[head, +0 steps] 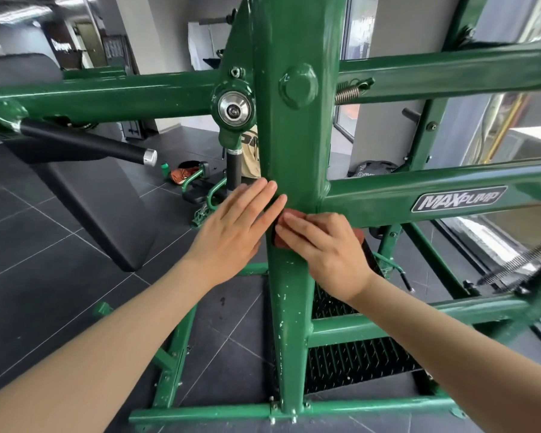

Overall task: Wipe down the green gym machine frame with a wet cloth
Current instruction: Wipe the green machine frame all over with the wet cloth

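A glossy green-painted steel upright post of the gym machine frame (294, 151) runs down the centre of the frame, with green crossbars branching off to both sides. At mid-height on this post, just below centre of the picture, a reddish-brown cloth (284, 237) lies pressed against the metal. The right hand (325, 245) lies flat on top of it, fingers straight and pointing toward the left, covering most of the cloth so that only its edges show at the fingertips and behind the knuckles. The left hand (238, 226) comes in from the lower left with its fingers extended and close together; their tips rest on the left edge of the post, just above and beside the cloth, and it holds nothing.

On the crossbar to the right of the post sits a silver and black MAXPUMP nameplate (459, 199). Left of the post, in the upper middle of the frame, is a round chrome pivot cap (234, 109), and a black foam-covered handle with a silver end (85, 139) slants across the left side. A coiled metal spring (349, 91) shows just right of the post near the top. The floor is dark grey tile (44, 245), and white paint chips speckle the lower part of the post.
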The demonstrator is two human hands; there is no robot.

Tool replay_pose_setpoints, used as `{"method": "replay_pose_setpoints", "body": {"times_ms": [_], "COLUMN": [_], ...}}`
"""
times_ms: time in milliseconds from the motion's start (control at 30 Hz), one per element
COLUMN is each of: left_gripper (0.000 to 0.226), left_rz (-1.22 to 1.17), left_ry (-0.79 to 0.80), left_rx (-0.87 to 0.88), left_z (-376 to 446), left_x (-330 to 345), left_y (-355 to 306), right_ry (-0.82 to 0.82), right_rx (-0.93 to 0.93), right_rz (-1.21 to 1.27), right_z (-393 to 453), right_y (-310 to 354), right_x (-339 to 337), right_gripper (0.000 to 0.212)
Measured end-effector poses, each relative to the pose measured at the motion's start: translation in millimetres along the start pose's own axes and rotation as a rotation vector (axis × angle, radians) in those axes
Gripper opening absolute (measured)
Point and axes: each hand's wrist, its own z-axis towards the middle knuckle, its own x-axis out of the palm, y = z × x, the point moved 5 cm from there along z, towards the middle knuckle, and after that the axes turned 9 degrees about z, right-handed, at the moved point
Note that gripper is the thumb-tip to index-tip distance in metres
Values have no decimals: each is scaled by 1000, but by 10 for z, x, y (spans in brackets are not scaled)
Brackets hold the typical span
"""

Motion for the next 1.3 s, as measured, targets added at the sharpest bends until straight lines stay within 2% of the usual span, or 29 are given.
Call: {"method": "replay_pose_setpoints", "body": {"times_ms": [133, 200, 300, 333, 500, 533, 700, 767, 833, 900, 1100, 1200, 1300], "left_gripper": [92, 91, 86, 84, 82, 83, 82, 78, 80, 82, 84, 84, 93], "left_rz": [90, 145, 179, 177, 158, 163, 211, 229, 270, 320, 484, 553, 684], "left_ry": [1, 10, 0, -4, -16, -25, -41, -70, -110, -147, -272, -294, -275], "left_rx": [52, 127, 156, 151, 166, 176, 234, 244, 291, 327, 376, 382, 398], "left_z": [-21, -65, -115, -108, -84, -95, -33, -13, -24, -86, -135, -161, -181], "left_x": [31, 60, 118, 122, 92, 91, 157, 194, 205, 257, 339, 358, 321], "left_y": [-35, -115, -154, -144, -125, -121, -144, -150, -151, -134, -85, -131, -203], "right_ry": [289, 264, 51, 33, 323, 316, 52, 34, 86, 48, -184, -248, -262], "right_rx": [-276, -238, -50, -33, -282, -290, -145, -221, -346, -422, -491, -498, -524], "right_rz": [-34, -30, -26, -30, -18, -15, -32, -79, -130, -180, -280, -283, -298], "right_z": [-413, -316, -88, -92, -598, -569, -255, -324, -403, -335, -292, -422, -652], "right_y": [62, 47, -55, -82, -71, -87, -124, -87, -94, -205, -340, -322, -246], "right_x": [316, 204, -77, -81, 373, 346, 131, 226, 288, 205, 327, 474, 678], "right_gripper": [38, 40, 50, 49, 40, 38, 49, 44, 44, 44, 49, 51, 53]}}
